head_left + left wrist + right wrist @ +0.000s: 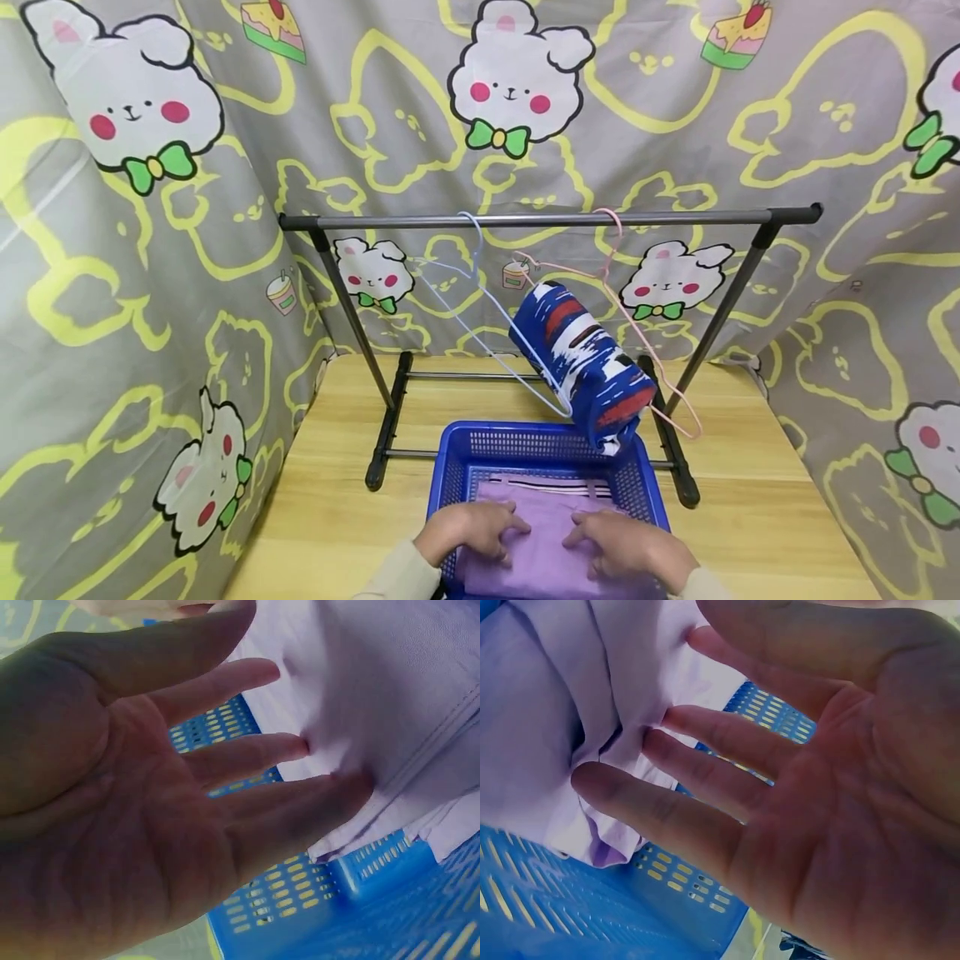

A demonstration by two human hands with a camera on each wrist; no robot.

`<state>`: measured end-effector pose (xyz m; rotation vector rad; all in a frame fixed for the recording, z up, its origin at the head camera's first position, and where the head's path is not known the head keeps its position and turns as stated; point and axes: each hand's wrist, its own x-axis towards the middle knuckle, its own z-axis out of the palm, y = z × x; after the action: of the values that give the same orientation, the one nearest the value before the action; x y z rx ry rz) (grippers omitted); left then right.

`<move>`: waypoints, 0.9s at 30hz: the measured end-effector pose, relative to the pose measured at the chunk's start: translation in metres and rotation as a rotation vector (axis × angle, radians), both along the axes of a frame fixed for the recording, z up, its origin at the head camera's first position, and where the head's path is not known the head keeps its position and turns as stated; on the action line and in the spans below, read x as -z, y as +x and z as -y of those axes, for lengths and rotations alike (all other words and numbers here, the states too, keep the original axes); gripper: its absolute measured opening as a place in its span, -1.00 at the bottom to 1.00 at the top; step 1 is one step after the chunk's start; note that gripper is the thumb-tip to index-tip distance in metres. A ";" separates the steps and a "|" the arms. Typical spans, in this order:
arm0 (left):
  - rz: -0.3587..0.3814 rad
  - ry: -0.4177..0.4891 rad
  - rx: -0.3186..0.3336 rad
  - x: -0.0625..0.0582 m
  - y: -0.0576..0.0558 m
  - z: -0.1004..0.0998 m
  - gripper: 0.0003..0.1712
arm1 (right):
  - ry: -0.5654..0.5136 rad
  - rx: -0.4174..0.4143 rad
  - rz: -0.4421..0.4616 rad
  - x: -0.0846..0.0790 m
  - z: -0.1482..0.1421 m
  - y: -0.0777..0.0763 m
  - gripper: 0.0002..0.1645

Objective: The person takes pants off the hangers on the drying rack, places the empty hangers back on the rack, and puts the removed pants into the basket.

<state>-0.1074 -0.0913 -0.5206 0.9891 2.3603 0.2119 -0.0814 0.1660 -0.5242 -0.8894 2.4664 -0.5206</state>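
Note:
A folded lilac garment (546,521) with a black-and-white striped band along its far edge lies in the blue plastic basket (517,427). My left hand (480,530) touches its left part; in the left wrist view, nearly straight, spread fingers (247,756) meet the cloth with their tips. On the other side my right hand (621,542) does the same, and the right wrist view has its fingertips (592,780) against the lilac cloth (532,735) beside some creases. Neither palm holds anything.
Behind the basket stands a clothes rack (540,220) on a wooden table (315,517). A light blue hanger (476,250) and a pink hanger (615,242) hang from its bar. Blue, red and white patterned cloth (585,358) hangs on the pink one, its lower end over the basket's back edge.

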 end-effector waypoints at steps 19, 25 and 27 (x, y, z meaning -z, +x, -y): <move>-0.571 0.428 -0.340 -0.075 -0.028 0.089 -0.57 | -0.298 0.123 -0.406 -0.088 -0.031 0.010 -0.56; -0.772 0.560 -0.341 -0.105 -0.036 0.103 -0.44 | -0.419 0.271 -0.643 -0.118 -0.029 0.021 -0.25; -0.819 0.608 -0.332 -0.115 -0.040 0.106 -0.42 | -0.454 0.339 -0.668 -0.127 -0.029 0.024 -0.23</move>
<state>-0.1469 -0.1974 -0.4056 1.0691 3.3221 0.8233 -0.0574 0.1948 -0.3974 -0.9214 3.2089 -1.0783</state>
